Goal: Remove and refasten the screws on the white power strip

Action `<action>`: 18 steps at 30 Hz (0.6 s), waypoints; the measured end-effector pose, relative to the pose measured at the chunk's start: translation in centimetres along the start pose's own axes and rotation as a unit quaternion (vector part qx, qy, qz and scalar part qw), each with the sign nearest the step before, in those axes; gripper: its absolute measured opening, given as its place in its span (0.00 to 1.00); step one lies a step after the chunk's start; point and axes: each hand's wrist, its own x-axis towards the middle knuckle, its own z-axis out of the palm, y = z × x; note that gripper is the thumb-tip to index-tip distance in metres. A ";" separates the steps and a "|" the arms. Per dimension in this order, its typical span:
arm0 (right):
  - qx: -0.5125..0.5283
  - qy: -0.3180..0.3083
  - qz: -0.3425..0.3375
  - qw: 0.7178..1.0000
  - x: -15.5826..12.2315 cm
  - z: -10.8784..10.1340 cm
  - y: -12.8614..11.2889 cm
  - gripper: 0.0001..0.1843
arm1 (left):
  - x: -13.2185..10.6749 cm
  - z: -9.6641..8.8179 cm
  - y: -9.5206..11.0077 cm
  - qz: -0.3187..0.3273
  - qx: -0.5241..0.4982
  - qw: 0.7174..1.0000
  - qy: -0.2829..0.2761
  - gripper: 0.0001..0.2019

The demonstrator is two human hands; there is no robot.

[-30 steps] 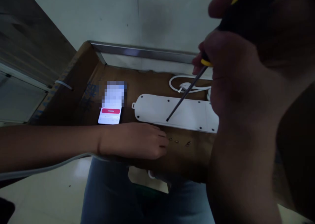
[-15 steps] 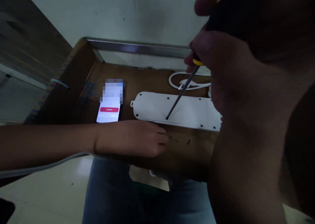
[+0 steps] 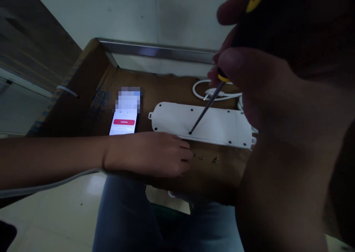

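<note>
Power strip, flat white plastic, meets thin screwdriver.

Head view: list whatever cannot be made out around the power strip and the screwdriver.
All in the head view:
- screwdriver: handle mostly wrapped by the right hand and cut off by the top edge.
- power strip: right end hidden behind the right hand.
- phone: upper screen blurred.
- loose screws: too small and dim to tell their type.
- left hand: palm down, so anything under it is hidden.
</note>
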 end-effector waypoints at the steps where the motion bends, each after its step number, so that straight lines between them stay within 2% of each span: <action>1: 0.007 -0.009 -0.004 1.000 0.0 0.0 -0.1 0.23 | 0.0 0.1 0.0 0.000 -0.003 1.000 0.014 0.12; 6: 0.030 -0.011 -0.046 0.998 -0.2 0.5 -0.3 0.20 | 0.0 -0.1 -0.6 -0.015 -0.031 0.997 0.070 0.14; 9: 0.032 0.008 -0.070 0.997 -0.2 0.9 -0.1 0.10 | -0.2 -0.9 -1.4 -0.026 -0.056 0.995 0.074 0.17; 14: 0.017 0.032 -0.070 0.997 0.1 1.1 -0.1 0.11 | -1.0 -2.3 -3.1 -0.086 -0.095 0.990 0.064 0.20; 18: 0.013 0.031 -0.073 0.997 0.0 1.2 -0.1 0.11 | -1.3 -2.2 -3.7 -0.129 -0.093 0.985 0.073 0.16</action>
